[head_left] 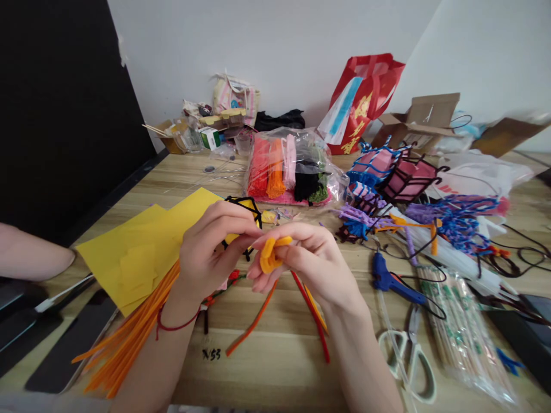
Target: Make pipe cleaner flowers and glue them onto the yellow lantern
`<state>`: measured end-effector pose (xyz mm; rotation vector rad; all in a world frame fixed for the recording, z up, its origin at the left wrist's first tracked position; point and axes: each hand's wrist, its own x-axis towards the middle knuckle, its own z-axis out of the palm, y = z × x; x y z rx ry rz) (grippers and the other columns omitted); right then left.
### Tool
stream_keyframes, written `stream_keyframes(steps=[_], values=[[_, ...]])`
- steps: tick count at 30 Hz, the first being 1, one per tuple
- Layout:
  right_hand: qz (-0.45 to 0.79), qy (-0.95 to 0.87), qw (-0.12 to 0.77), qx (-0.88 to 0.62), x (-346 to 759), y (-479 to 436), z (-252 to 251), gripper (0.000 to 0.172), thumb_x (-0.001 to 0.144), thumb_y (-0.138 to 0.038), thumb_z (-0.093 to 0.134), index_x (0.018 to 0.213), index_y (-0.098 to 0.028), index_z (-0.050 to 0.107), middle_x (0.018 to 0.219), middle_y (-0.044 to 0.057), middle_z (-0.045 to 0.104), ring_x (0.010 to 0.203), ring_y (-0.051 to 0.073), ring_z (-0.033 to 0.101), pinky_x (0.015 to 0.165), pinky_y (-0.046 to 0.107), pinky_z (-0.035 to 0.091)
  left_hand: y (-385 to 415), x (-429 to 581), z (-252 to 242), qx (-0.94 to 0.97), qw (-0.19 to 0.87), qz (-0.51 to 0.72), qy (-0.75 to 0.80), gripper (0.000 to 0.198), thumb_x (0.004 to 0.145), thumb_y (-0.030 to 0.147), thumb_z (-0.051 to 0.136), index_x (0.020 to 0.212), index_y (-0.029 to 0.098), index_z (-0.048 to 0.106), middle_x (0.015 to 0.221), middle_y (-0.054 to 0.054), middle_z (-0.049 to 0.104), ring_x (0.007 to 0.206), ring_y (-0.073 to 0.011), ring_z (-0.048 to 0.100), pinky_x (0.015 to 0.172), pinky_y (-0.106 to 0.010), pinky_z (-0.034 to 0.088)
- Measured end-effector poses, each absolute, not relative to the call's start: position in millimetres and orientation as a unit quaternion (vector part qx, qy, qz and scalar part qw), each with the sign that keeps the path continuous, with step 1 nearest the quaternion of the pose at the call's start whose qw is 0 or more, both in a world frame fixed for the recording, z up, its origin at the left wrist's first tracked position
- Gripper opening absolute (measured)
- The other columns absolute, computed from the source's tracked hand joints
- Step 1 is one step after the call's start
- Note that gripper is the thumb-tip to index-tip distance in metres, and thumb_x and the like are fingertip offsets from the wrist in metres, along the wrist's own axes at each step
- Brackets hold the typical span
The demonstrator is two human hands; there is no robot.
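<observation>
My left hand [210, 246] and my right hand [310, 261] meet over the middle of the wooden table [275, 350]. Both pinch a yellow-orange pipe cleaner [271, 255] curled into a small coil between the fingertips. A red string bracelet circles my left wrist. Behind my left hand sits a small black pipe-cleaner frame with yellow paper [245, 209]. Loose orange and red pipe cleaners [310, 315] lie on the table under my hands.
Yellow paper sheets [142, 252] and a bundle of orange pipe cleaners [129, 338] lie left. A bag of coloured pipe cleaners [288, 169] sits behind. Blue glue gun [391, 281], scissors [411, 350], bagged sticks [460, 327] and small lanterns [396, 172] are right. Another person's arm [30, 252] rests far left.
</observation>
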<state>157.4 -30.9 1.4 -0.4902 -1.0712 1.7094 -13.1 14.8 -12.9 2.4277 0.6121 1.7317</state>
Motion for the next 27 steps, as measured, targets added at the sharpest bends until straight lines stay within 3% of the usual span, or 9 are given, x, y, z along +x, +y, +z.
stream_keyframes(steps=[10,18,27], values=[[0.697,-0.433,0.519,-0.239,155.9,-28.7,-2.8,0.024,0.077,-0.04,0.081,0.083,-0.017,0.074,0.07,0.004,0.076,0.056,0.016,0.071,0.055,0.026,0.062,10.9,-13.4,-9.3,0.811,0.054,0.541,0.216,0.014,0.091,0.011,0.064,0.096,0.024,0.065,0.09,-0.002,0.067,0.083,-0.0149,0.066,0.072,-0.03,0.056],[0.709,-0.414,0.523,-0.231,154.9,-30.1,0.5,0.018,0.083,-0.028,0.071,0.096,-0.019,0.078,0.078,0.005,0.079,0.064,0.018,0.075,0.063,0.027,0.063,12.0,-13.0,-10.0,0.805,0.072,0.547,0.218,0.008,0.092,0.016,0.064,0.096,0.022,0.064,0.091,-0.003,0.067,0.082,-0.0152,0.064,0.072,-0.029,0.055],[0.692,-0.431,0.532,-0.229,153.9,-28.8,-2.9,0.014,0.082,-0.029,0.073,0.091,-0.019,0.077,0.074,0.003,0.077,0.063,0.017,0.074,0.064,0.027,0.063,10.0,-14.1,-9.1,0.805,0.069,0.543,0.228,0.009,0.092,0.015,0.064,0.096,0.023,0.065,0.091,-0.002,0.067,0.083,-0.015,0.064,0.071,-0.028,0.054]])
